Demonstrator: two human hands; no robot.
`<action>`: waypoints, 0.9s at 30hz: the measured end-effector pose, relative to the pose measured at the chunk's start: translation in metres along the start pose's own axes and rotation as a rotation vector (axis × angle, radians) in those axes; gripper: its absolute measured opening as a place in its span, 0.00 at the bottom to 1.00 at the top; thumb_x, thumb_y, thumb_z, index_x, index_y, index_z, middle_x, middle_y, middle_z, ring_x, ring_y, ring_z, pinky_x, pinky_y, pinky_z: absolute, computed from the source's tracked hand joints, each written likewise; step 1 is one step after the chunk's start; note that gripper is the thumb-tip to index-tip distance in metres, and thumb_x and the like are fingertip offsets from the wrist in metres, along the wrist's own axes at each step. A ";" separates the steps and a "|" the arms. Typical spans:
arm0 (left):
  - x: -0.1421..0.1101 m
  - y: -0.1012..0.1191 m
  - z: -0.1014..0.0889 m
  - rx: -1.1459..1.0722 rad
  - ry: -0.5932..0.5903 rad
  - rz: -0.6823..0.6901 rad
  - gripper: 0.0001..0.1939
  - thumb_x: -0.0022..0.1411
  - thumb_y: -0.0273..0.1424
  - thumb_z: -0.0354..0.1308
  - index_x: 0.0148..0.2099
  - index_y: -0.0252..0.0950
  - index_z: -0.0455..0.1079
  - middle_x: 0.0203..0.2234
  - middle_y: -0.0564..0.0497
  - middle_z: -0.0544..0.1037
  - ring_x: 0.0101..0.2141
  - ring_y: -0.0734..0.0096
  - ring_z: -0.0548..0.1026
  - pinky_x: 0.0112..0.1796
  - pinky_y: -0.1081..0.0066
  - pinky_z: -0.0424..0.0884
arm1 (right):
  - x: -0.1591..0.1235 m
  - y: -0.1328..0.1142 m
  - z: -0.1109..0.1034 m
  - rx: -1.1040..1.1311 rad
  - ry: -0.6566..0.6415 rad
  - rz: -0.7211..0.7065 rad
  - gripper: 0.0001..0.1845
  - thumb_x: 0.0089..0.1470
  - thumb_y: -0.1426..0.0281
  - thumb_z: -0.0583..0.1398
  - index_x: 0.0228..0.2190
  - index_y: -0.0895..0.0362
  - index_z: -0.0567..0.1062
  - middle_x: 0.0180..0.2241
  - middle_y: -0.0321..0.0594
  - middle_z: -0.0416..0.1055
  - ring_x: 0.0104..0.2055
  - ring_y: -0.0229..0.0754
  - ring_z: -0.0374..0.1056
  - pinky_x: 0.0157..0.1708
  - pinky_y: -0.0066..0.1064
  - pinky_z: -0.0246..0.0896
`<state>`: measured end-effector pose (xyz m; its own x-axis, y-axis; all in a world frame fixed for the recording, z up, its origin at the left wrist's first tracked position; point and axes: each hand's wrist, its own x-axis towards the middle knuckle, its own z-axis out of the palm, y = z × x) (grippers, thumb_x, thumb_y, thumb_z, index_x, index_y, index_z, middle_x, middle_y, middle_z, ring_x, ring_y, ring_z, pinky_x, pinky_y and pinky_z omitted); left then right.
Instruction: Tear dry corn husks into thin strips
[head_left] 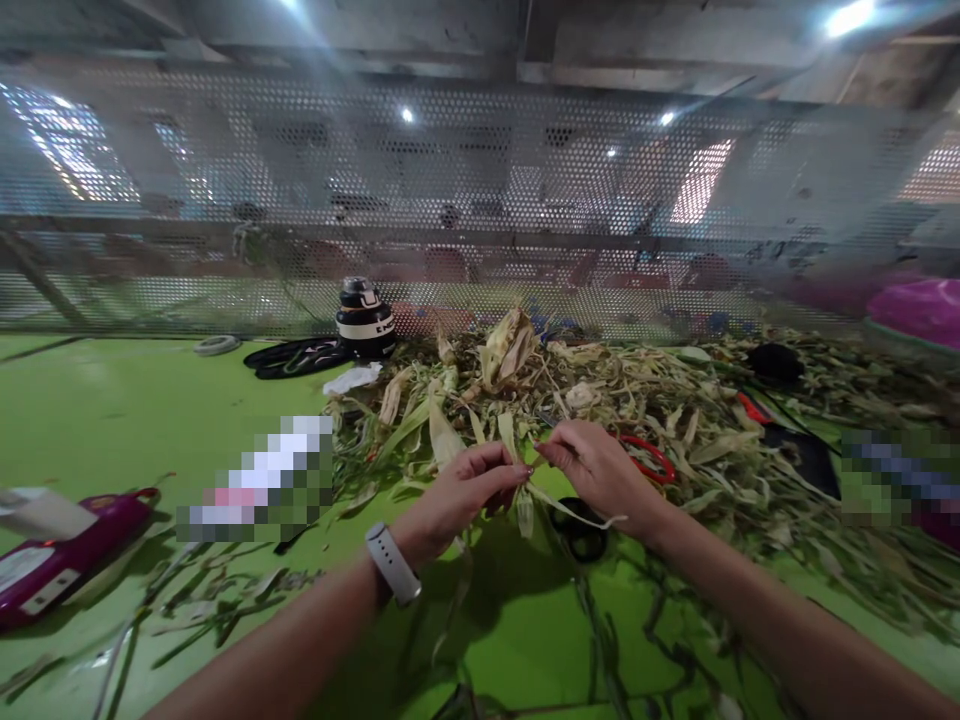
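Husk strips (526, 518) are located at the left hand (469, 490), just above the bench (120, 400). The left fingers are clamped on the strips; thumb and forefinger form the pinch. The right hand (600, 475) is just beside it, thumb and forefinger together. Whether a thin strand lies between the right fingertips cannot be told at this size.

Handling recommendations:

1. Pinch the strips close to the working point, so that little loose material can twist.
2. Use the left hand as the clamp and make fine adjustments with the right.
3. Apply light, even tension. Dry husk is likely to split along its grain if jerked.
4. Guide the long free end, which extends toward the right wrist, clear of the black loop (594, 549) beneath, where it could snag.
5. Work in front of the husk pile (705, 400) to avoid catching loose leaves.
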<state>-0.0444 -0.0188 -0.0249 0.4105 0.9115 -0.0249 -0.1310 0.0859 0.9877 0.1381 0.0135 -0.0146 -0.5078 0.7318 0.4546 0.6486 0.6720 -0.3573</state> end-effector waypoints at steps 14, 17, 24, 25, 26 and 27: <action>0.005 -0.005 -0.002 -0.333 0.005 0.037 0.08 0.57 0.34 0.55 0.31 0.34 0.67 0.23 0.55 0.67 0.24 0.79 0.64 0.28 0.76 0.61 | -0.005 -0.016 -0.014 0.496 -0.330 0.196 0.21 0.55 0.57 0.51 0.19 0.60 0.65 0.17 0.30 0.54 0.20 0.31 0.51 0.19 0.23 0.44; 0.004 -0.005 0.000 -0.327 0.019 0.026 0.09 0.55 0.35 0.57 0.37 0.36 0.68 0.24 0.55 0.68 0.24 0.79 0.64 0.29 0.76 0.61 | -0.005 -0.015 -0.009 0.557 -0.360 0.255 0.17 0.52 0.59 0.55 0.22 0.60 0.66 0.18 0.29 0.54 0.21 0.30 0.49 0.19 0.22 0.44; 0.003 -0.004 0.003 -0.020 0.073 0.078 0.13 0.50 0.38 0.61 0.33 0.33 0.67 0.23 0.56 0.67 0.23 0.81 0.61 0.25 0.78 0.58 | -0.006 -0.014 -0.006 0.521 -0.375 0.164 0.12 0.53 0.64 0.53 0.27 0.60 0.69 0.23 0.32 0.58 0.25 0.33 0.53 0.24 0.23 0.50; 0.004 -0.004 0.003 0.012 0.086 0.077 0.14 0.49 0.39 0.61 0.31 0.33 0.66 0.22 0.57 0.66 0.22 0.81 0.60 0.24 0.78 0.56 | -0.006 -0.014 -0.005 0.503 -0.378 0.146 0.12 0.54 0.64 0.53 0.27 0.60 0.69 0.22 0.32 0.58 0.25 0.33 0.53 0.24 0.23 0.50; 0.004 -0.005 0.003 0.030 0.094 0.068 0.15 0.48 0.40 0.61 0.30 0.33 0.65 0.20 0.58 0.65 0.21 0.82 0.59 0.23 0.78 0.55 | -0.006 -0.014 -0.004 0.481 -0.379 0.132 0.13 0.54 0.64 0.53 0.26 0.60 0.68 0.22 0.32 0.56 0.25 0.33 0.52 0.23 0.23 0.49; 0.005 -0.005 0.003 0.035 0.099 0.058 0.16 0.48 0.41 0.61 0.29 0.33 0.65 0.19 0.58 0.64 0.20 0.82 0.58 0.22 0.78 0.54 | -0.007 -0.013 -0.004 0.463 -0.380 0.118 0.13 0.54 0.64 0.53 0.24 0.60 0.67 0.21 0.32 0.55 0.24 0.33 0.51 0.23 0.23 0.49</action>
<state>-0.0392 -0.0161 -0.0297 0.3119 0.9499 0.0194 -0.1193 0.0189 0.9927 0.1352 -0.0006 -0.0097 -0.6698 0.7361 0.0976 0.4420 0.5009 -0.7442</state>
